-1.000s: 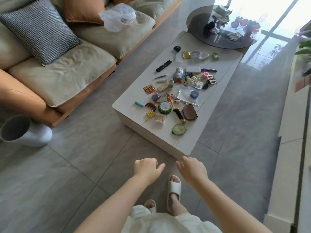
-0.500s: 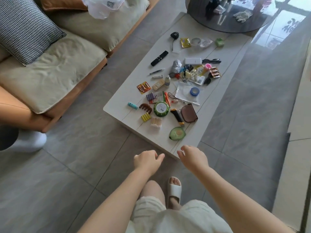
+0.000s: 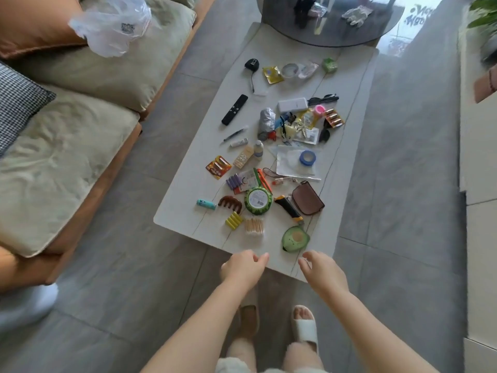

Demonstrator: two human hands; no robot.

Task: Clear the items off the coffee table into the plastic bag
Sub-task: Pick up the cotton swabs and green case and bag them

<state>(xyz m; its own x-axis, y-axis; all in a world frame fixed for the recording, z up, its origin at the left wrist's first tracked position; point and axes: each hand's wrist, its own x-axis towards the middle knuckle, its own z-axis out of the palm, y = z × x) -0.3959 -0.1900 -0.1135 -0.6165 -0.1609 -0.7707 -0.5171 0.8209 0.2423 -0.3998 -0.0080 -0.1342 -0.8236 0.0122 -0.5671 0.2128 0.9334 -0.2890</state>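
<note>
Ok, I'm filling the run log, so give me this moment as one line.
stage: approach | left hand: empty | right hand: empty | plastic bag: on sofa | coffee table: items not yet cleared

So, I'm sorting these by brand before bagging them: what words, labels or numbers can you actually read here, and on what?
None can be read for certain.
Plastic bag on the sofa: dark printed block, too blurred.
Round green tin: white label, print too small.
Orange battery pack: lettering too small.
Teal tube: dark mark, unreadable.
White power bank: faint mark, unreadable.
Window reflection: mirrored lettering, not legible.
</note>
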